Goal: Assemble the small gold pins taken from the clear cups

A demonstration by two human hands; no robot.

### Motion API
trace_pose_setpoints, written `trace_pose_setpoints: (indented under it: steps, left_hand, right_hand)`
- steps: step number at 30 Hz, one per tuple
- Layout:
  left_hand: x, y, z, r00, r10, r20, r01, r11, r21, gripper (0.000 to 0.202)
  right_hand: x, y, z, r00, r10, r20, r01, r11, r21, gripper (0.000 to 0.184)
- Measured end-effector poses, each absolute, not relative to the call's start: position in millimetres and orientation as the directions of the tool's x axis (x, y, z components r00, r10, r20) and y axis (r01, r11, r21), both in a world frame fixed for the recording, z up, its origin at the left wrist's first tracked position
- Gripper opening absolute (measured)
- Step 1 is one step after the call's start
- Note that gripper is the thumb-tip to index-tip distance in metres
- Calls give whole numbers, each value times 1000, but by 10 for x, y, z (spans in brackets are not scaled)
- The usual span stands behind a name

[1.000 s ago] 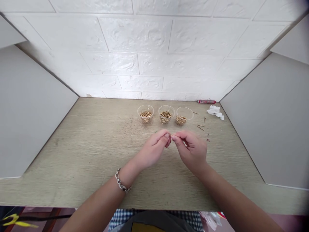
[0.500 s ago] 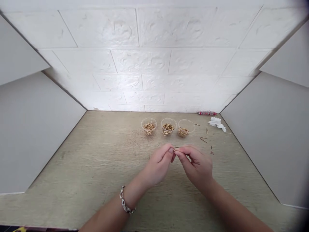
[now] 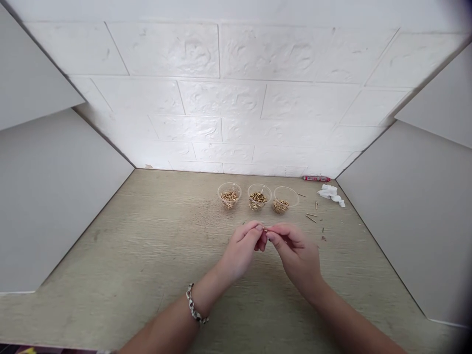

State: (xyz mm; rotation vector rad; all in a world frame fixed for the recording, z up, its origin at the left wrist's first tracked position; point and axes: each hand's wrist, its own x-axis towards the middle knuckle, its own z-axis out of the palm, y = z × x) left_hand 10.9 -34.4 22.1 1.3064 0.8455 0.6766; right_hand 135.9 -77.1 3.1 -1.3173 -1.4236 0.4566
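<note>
My left hand, with a chain bracelet on the wrist, and my right hand meet fingertip to fingertip above the wooden table. Both pinch a tiny brass-coloured pin between thumb and forefinger; the piece is almost hidden by the fingers. Just beyond the hands stand three small clear cups in a row: the left cup, the middle cup and the right cup, each with several small brass-coloured pins in it.
Several loose pins lie on the table right of the cups. A crumpled white tissue and a red pen-like tube lie at the back right corner. Grey side panels and a white brick-pattern wall enclose the table.
The view tilted upward, so the table and cups sit lower in the picture. My hands stay together in the same pinch, with only slight finger movement.
</note>
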Motion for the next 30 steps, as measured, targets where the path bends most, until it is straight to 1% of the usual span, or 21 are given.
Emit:
trace_pose_setpoints:
  steps: [4, 7, 11, 16, 18, 21, 24, 27, 30]
  left_hand:
    - [88, -339, 192, 542, 832, -121, 113, 71, 991, 33]
    - [64, -335, 179, 569, 814, -112, 147, 33, 989, 33]
    - [34, -323, 178, 601, 792, -110, 126, 42, 991, 31]
    - [20, -312, 201, 619, 772, -147, 83, 121, 989, 27]
    - [26, -312, 208, 625, 762, -169, 63, 166, 984, 24]
    - [37, -311, 206, 644, 743, -182, 23, 219, 975, 23]
    - [37, -305, 209, 695, 703, -150, -19, 227, 974, 27]
    - [35, -301, 227, 736, 664, -129, -11, 203, 979, 33]
    - [45, -305, 242, 719, 684, -126, 34, 147, 989, 35]
  right_hand:
    - [1368, -765, 27, 210, 890, 405, 506, 255, -824, 10]
    - [1372, -762, 33, 184, 910, 372, 474, 249, -845, 10]
    - [1368, -759, 45, 191, 936, 296, 327, 223, -918, 11]
    - [1363, -712, 20, 194, 978, 77, 33, 72, -997, 11]
    - [1366, -692, 8, 176, 984, 35, -50, 45, -998, 13]
    - [1376, -688, 20, 167, 985, 45, -38, 52, -998, 14]
    - [1385, -714, 71, 144, 988, 48, 5, 48, -999, 15]
    - [1380, -741, 126, 82, 996, 28, -11, 29, -1000, 17]
    - [1362, -750, 142, 76, 993, 86, 31, 84, -996, 16]
